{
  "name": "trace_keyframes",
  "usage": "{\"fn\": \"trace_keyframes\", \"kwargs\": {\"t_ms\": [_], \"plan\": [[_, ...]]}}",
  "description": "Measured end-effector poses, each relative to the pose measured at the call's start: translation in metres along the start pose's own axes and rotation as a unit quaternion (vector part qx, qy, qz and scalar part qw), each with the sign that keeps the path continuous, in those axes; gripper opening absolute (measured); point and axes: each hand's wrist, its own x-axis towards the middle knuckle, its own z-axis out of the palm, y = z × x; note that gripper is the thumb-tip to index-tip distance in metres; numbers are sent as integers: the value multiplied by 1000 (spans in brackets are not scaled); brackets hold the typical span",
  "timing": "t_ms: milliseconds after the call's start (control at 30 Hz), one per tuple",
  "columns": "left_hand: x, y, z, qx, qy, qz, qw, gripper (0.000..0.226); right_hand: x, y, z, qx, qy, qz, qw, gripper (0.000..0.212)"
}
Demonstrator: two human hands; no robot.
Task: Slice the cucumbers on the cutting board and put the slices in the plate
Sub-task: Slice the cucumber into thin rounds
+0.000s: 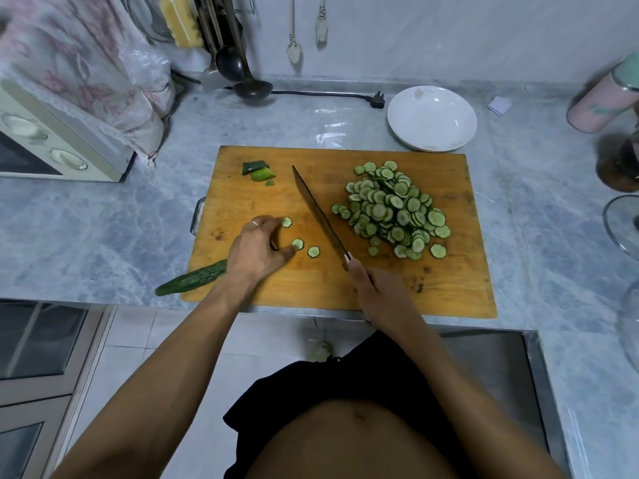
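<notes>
A wooden cutting board (311,288) lies on the grey marble counter (103,229), its long side running left to right. One whole cucumber (192,279) lies across the board's near-left corner, its long axis slanting from the near left, where its tip hangs off the board, up toward the board's middle; its far end is hidden under the left wrist. The left hand (257,248) rests on the board's left half, fingers loosely spread and bent, fingertips touching loose slices. Three single slices (313,251) lie there. A big heap of slices (394,209), too many to count, covers the board's right half. Cut end pieces (258,171) sit near the board's far-left corner. The right hand (375,288) grips the handle of one knife (320,216), fingers wrapped round it; the blade points away and to the left across the board's middle. One white plate (432,119) sits just beyond the board's far-right corner.
</notes>
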Motion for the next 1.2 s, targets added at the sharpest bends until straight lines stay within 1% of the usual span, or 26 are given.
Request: {"fn": "trace_keyframes", "kwargs": {"t_ms": [67,133,200,267,400,533,600,733,800,833,933,967,1067,1133,1200], "plan": [[11,8,0,54,-47,22,997,81,-1,2,-4,7,3,6,1000,68],[18,15,2,83,-76,29,993,78,-1,4,-9,5,7,14,1000,68],[21,19,7,61,-81,37,994,63,-1,4,-14,8,11,21,1000,69],[22,23,13,25,-69,52,996,49,-1,5,-19,15,10,27,999,69],[23,34,20,1,-70,45,997,48,0,9,-26,38,11,35,999,67],[14,41,33,-50,-83,17,995,52,2,15,-37,32,8,30,999,68],[6,44,43,-77,-51,-6,996,52,5,19,-43,15,4,15,1000,70],[-1,53,59,-106,32,-39,993,38,15,26,-57,-14,-12,-10,1000,82],[2,64,59,-122,58,-57,989,30,21,28,-65,-36,-20,-15,999,83],[5,71,61,-131,68,-62,987,27,24,28,-69,-45,-22,-16,999,79],[21,96,66,-165,91,-68,980,23,26,29,-81,-30,-23,-20,999,56],[27,103,67,-179,95,-69,977,22,26,30,-86,-24,-18,-25,999,53],[33,117,66,-204,102,-46,973,25,27,37,-97,-24,-4,-25,999,55],[24,113,62,-213,126,-24,969,30,28,43,-102,-20,1,-24,1000,59],[11,100,60,-211,150,-51,965,34,29,50,-105,-21,0,-31,999,66]]}}
